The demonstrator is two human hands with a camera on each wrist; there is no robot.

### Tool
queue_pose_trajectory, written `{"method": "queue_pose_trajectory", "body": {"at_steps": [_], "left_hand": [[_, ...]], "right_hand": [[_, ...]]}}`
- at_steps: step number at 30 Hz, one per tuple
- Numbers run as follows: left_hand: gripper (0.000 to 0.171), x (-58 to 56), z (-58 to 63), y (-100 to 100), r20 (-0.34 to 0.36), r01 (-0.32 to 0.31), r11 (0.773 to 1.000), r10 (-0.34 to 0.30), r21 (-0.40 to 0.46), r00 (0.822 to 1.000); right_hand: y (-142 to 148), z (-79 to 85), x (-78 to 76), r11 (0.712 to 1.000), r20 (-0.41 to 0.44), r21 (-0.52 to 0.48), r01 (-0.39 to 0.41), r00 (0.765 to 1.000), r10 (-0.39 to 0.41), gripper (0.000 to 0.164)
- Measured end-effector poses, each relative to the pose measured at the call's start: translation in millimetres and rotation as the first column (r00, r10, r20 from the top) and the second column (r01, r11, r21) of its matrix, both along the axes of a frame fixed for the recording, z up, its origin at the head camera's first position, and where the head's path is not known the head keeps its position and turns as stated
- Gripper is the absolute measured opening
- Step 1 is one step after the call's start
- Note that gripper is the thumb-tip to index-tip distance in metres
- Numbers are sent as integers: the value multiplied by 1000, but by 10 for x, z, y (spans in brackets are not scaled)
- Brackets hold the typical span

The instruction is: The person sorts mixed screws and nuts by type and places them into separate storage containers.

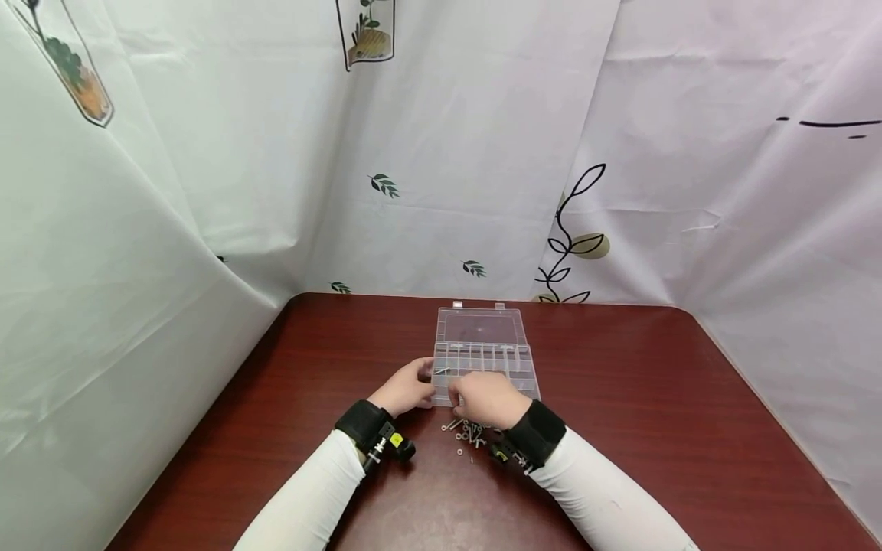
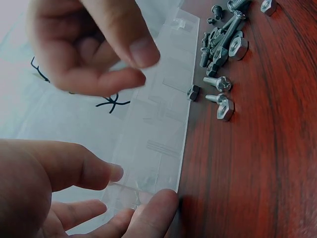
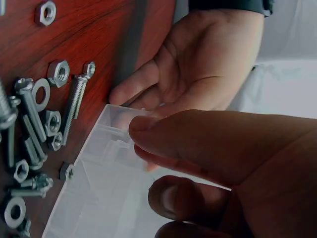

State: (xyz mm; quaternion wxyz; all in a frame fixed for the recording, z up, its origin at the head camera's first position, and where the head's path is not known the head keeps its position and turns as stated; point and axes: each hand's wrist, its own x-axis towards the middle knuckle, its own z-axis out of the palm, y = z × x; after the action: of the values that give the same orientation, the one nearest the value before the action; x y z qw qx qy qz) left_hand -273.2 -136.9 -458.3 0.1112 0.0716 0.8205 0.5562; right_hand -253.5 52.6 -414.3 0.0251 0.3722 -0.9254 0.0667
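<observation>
A clear plastic compartment box (image 1: 524,375) lies on the table, its lid (image 1: 478,329) folded back flat. My left hand (image 1: 405,389) holds the box's left near corner, thumb and fingers on either side of the wall. Over the near compartments hovers my right hand (image 1: 491,398), fingers loosely curled; a gap shows between thumb and fingertip in the left wrist view, with nothing visible in it. A slim metal piece (image 1: 442,371) lies in a left compartment. Along the box's near edge are loose bolts (image 3: 74,106), hex nuts (image 3: 59,73) and flat washers (image 3: 41,94).
The dark red wooden table (image 1: 654,413) extends to both sides of the box. White printed curtains (image 1: 448,153) hang behind and beside it. One small nut (image 2: 193,92) sits right against the box's near edge.
</observation>
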Motion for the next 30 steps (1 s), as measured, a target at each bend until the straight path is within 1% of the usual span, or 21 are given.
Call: {"method": "queue_pose_trajectory", "body": {"at_steps": [1,4,7,10,16,25,30], "left_hand": [[69,-5,-4,-1,2,-3,1000,3,4,1000],[69,-20,-20,-5,4,-5,1000,5,9,1000],[69,-25,-33,-8,7,-3,1000,3,14,1000],[68,-23,-39,-9,12,-4,1000,4,15,1000],[68,-16,-33,-1,14,-4,1000,4,18,1000],[65,-6,-16,2,19,3,1000,-3,5,1000],[66,8,4,0,9,15,1000,-15,2,1000]], "right_hand": [[13,4,10,1000,0,6,-8,1000,8,17],[41,12,37,999,4,9,-33,999,33,15],[58,-20,56,998,2,19,-60,998,60,14],[63,-70,62,997,2,25,-75,997,75,16],[43,-161,41,996,23,51,-69,997,67,21],[16,-241,42,996,-4,47,-76,997,76,26],[0,-265,52,996,-6,45,-74,997,75,25]]}}
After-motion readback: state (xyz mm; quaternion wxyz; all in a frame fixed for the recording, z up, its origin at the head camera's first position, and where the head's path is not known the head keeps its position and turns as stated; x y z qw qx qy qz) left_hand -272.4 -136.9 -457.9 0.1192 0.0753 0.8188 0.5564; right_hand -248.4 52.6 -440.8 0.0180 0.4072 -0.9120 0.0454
